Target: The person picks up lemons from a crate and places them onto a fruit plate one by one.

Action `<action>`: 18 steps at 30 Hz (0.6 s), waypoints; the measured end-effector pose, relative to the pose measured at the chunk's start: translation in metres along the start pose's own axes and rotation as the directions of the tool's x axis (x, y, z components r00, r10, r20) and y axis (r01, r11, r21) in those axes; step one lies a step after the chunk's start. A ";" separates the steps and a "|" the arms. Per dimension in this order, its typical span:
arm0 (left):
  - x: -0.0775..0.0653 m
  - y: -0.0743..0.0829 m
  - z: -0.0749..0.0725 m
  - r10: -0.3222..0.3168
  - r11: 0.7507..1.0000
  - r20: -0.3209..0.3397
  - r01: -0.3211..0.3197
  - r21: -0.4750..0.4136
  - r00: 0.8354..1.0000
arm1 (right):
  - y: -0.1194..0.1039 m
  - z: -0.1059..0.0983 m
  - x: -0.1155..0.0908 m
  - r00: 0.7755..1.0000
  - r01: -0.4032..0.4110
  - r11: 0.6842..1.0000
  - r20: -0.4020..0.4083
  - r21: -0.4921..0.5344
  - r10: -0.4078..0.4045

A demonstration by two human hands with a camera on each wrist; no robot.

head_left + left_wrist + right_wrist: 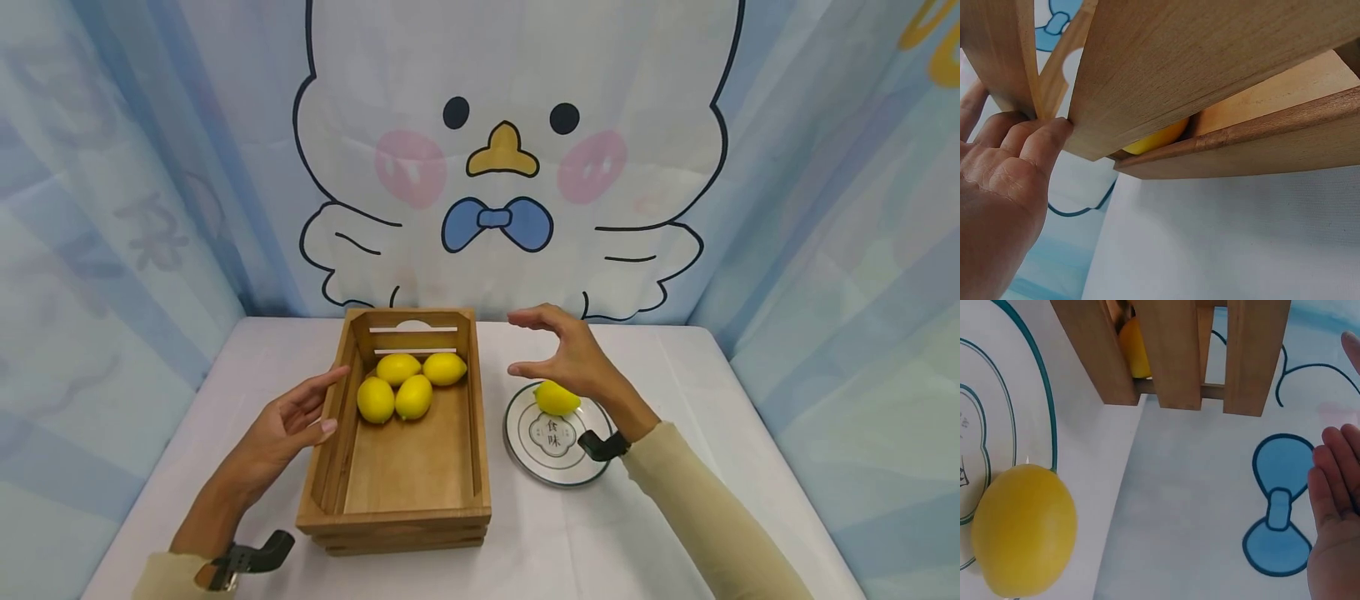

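My left hand (288, 425) rests its fingers against the left side of a slatted wooden crate (408, 492); in the left wrist view the fingertips (1057, 128) touch a slat. Inside the crate's far half lie several lemons, among them a front lemon (413, 397) and a back right lemon (445, 368). My right hand (573, 354) hovers above the far edge of a round plate (555, 467), thumb and fingers spread apart with nothing between them. One lemon (557, 399) lies on the plate, below the hand; the right wrist view shows this lemon (1024, 531) close to the green rim.
A white cloth covers the table (247, 367). Behind it hangs a curtain (502, 275) printed with a cartoon bird, and light blue curtains (847, 275) close in both sides. The plate stands to the right of the crate, with a strip of cloth between them.
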State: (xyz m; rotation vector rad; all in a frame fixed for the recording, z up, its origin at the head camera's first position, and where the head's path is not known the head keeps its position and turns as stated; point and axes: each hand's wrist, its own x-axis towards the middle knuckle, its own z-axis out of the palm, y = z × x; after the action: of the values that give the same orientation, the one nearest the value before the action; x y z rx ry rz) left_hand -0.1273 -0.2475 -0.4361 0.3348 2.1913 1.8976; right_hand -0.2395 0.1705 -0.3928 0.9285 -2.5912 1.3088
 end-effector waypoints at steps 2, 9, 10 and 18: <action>0.000 0.000 0.000 -0.002 1.000 0.002 0.002 -0.002 1.000 | -0.004 0.000 0.003 1.000 0.012 1.000 0.006 0.006 -0.012; -0.001 0.000 0.001 -0.008 1.000 0.004 0.008 -0.007 1.000 | -0.020 0.001 0.013 0.999 0.044 0.999 0.019 0.012 -0.044; 0.000 0.001 0.001 -0.011 1.000 0.001 0.011 -0.009 1.000 | -0.022 0.002 0.015 0.998 0.054 0.998 0.020 0.012 -0.054; 0.000 0.002 0.001 -0.022 1.000 -0.006 0.022 -0.011 1.000 | -0.037 0.007 0.025 0.993 0.105 0.994 0.049 0.018 -0.106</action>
State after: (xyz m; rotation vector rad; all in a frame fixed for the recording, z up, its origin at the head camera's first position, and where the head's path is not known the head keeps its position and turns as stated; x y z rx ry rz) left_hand -0.1269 -0.2465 -0.4345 0.3027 2.1787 1.9010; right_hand -0.2382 0.1366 -0.3626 1.0988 -2.5324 1.2963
